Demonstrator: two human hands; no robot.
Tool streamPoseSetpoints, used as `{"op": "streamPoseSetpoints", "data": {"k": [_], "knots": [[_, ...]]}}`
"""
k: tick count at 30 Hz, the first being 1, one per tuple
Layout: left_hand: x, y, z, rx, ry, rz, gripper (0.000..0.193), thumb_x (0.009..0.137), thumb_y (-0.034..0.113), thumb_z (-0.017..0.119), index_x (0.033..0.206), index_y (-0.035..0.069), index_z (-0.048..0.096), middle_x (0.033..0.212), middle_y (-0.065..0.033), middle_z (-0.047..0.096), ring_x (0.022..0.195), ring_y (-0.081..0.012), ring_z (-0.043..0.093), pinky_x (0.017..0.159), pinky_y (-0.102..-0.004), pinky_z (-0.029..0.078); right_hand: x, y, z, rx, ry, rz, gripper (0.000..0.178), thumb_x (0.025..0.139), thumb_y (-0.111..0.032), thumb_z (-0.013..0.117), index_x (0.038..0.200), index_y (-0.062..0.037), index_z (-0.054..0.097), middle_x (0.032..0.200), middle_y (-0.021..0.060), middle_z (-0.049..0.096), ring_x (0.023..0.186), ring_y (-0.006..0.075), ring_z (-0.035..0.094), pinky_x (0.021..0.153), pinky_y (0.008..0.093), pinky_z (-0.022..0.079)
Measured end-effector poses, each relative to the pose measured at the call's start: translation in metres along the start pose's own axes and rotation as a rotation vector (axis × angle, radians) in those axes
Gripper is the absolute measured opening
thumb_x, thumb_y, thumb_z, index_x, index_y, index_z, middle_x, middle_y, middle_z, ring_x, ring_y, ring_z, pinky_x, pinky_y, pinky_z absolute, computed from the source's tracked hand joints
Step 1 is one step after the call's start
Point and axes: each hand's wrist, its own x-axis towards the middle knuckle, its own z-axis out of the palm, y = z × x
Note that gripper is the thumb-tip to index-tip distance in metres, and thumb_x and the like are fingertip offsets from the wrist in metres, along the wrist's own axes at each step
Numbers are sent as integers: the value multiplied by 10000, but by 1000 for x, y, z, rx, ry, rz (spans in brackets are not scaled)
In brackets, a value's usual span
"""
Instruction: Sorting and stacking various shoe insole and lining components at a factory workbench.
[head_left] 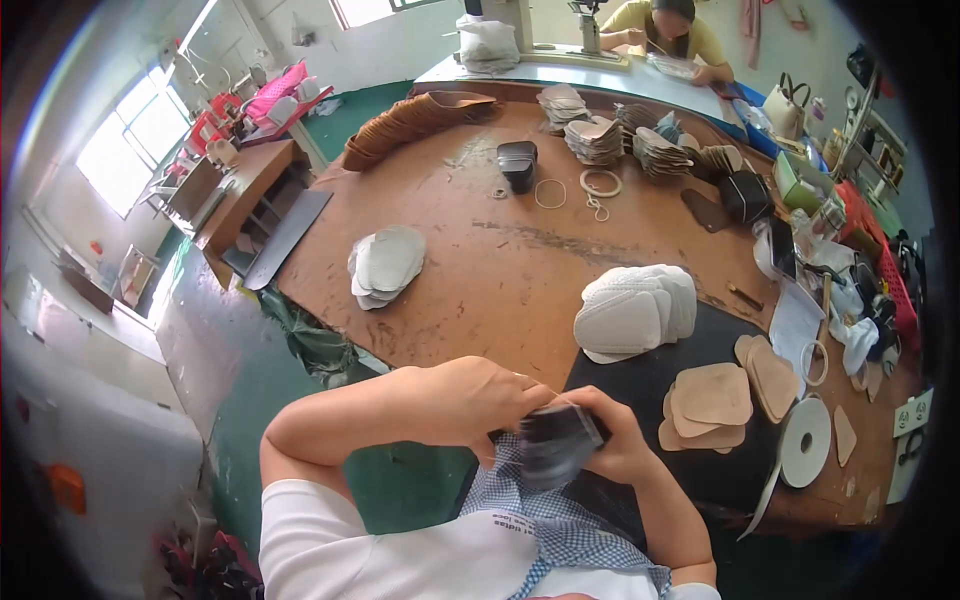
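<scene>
Close to my body, in front of the checked apron, a stack of dark, flat pieces is held up off the table, smeared by motion. My right hand grips it along its right side. At its upper left, my left hand has its fingers bent and pinched on a thin tan rubber band, which stretches across to the top of the stack. Part of the band is hidden behind my fingers. Right of my hands, a black mat carries white shaped pieces and tan rounded pieces.
On the brown table lie a white pile, a dark bundle, a loose rubber band and a long brown stack. A white tape roll sits at the right. Another person works at the far bench.
</scene>
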Motion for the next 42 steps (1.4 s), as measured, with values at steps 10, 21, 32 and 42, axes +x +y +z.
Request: {"op": "streamPoseSetpoints", "data": {"k": [10,21,32,42], "knots": [[59,-28,103,-1421,643,312,912,928,362,770,1603,57,238,1536,-136,425,1364,-239,481,1089,-374,457,-8,2,-4,524,407,413,732,850,-46,772,1472,-29,385,1344,94,571,1272,182,548,1098,337,428],[117,-163,43,-1609,1330,-135,419,984,343,690,1246,46,555,1135,-91,651,966,-182,657,753,-343,584,-26,-30,-22,-60,343,301,589,934,-44,702,1457,-13,432,1410,132,503,1283,232,571,1020,368,510],[131,-509,-51,-1130,1344,275,352,1060,286,546,1341,95,639,1094,-4,727,942,-80,687,710,-178,551,-103,-30,-49,-723,924,204,152,933,81,620,1066,23,664,935,110,679,770,156,700,687,272,565],[208,-406,-114,-1599,623,-585,576,813,550,822,1242,196,674,1224,-38,694,1153,-229,594,955,-562,398,-133,-11,-43,-1004,881,334,186,841,79,650,1005,-9,642,911,131,664,663,235,629,599,309,516]]}}
